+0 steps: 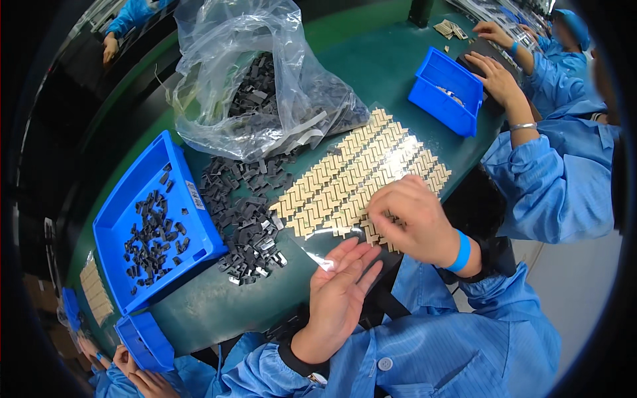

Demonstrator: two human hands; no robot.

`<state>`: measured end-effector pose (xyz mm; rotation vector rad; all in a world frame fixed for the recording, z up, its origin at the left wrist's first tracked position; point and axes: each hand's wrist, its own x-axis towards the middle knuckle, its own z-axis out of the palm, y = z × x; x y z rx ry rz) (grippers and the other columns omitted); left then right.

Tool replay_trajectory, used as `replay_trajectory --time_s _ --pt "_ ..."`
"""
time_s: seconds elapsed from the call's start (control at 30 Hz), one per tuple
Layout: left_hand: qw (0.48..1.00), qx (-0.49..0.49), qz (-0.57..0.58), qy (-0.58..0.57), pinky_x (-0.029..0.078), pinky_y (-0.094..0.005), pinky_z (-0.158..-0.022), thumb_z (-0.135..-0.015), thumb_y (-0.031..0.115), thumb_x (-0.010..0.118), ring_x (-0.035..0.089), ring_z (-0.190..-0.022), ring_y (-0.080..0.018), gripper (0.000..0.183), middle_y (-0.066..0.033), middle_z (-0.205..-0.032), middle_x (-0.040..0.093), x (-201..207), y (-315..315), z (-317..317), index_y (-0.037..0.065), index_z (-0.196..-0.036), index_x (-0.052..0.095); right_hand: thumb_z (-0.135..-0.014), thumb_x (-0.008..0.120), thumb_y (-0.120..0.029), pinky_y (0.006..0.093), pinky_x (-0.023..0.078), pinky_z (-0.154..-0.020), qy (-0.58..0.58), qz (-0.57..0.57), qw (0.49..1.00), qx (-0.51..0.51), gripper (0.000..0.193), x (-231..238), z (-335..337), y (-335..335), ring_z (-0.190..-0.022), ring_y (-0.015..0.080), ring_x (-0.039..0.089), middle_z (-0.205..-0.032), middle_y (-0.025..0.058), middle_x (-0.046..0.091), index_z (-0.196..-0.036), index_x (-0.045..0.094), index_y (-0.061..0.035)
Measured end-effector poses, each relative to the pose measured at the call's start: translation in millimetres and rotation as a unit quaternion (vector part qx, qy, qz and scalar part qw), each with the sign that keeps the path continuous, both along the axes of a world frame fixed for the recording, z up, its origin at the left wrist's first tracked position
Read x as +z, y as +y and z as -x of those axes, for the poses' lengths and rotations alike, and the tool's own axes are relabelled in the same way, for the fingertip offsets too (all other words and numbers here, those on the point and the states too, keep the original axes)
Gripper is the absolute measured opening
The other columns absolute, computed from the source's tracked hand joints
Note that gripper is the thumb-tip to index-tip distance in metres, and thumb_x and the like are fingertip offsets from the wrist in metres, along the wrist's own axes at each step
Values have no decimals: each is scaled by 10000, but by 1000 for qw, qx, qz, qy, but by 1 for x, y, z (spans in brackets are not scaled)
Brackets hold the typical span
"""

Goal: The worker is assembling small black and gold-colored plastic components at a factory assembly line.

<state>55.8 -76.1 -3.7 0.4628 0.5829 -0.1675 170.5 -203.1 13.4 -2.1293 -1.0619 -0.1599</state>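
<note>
My left hand is palm up at the table's near edge, its fingers stretched out and apart beside the corner of a clear plastic sheet. On that sheet lie many small beige L-shaped pieces, set in slanting interlocked rows. My right hand hovers over the near right part of these rows, fingers curled and thumb bent inward. Whatever its fingertips hold is hidden from view. Left of the rows spreads a loose pile of small black parts.
A clear plastic bag with black parts stands behind the pile. A large blue tray holds more black parts at left. Small blue bins stand at far right and near left. Co-workers' hands work at the right and lower left.
</note>
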Motion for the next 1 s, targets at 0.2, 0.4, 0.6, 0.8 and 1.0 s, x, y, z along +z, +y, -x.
replay_trajectory --time_s 0.2,0.4,0.6,0.8,1.0 --pt "992 -118 -50 10 527 -330 -657 -891 142 502 613 -874 -262 225 -181 -945 594 4 19 24 -31 -1035 501 -619 662 -50 346 376 -713 -155 -21 988 -11 164 5 7 -4 -781 204 557 -808 25 578 -747 562 -71" --pt "953 -131 -247 -117 520 -301 -677 -883 122 522 613 -814 -207 217 -174 -898 611 15 29 43 -82 -896 595 -622 613 -149 386 365 -782 -233 -54 969 68 119 8 45 0 -847 179 585 -875 21 627 -723 611 -86" --pt "960 -2 -225 -166 511 -295 -740 -876 55 520 602 -850 -193 218 -175 -977 609 17 22 36 -92 -1027 577 -634 623 -138 387 371 -798 -258 -88 958 84 114 6 57 10 -852 189 579 -906 30 621 -728 614 -74" --pt "975 -2 -180 -133 518 -280 -715 -872 33 516 628 -759 -184 179 -175 -891 633 11 26 37 -91 -982 585 -702 647 -103 369 389 -743 25 -141 982 124 154 6 46 18 -813 217 551 -872 46 593 -843 597 -63" --pt "977 -40 -164 -129 530 -270 -684 -858 -4 518 639 -730 -192 158 -177 -875 635 10 30 35 -89 -976 579 -712 635 -72 339 389 -690 97 -153 971 155 127 3 43 18 -733 217 534 -801 41 571 -833 596 -55"
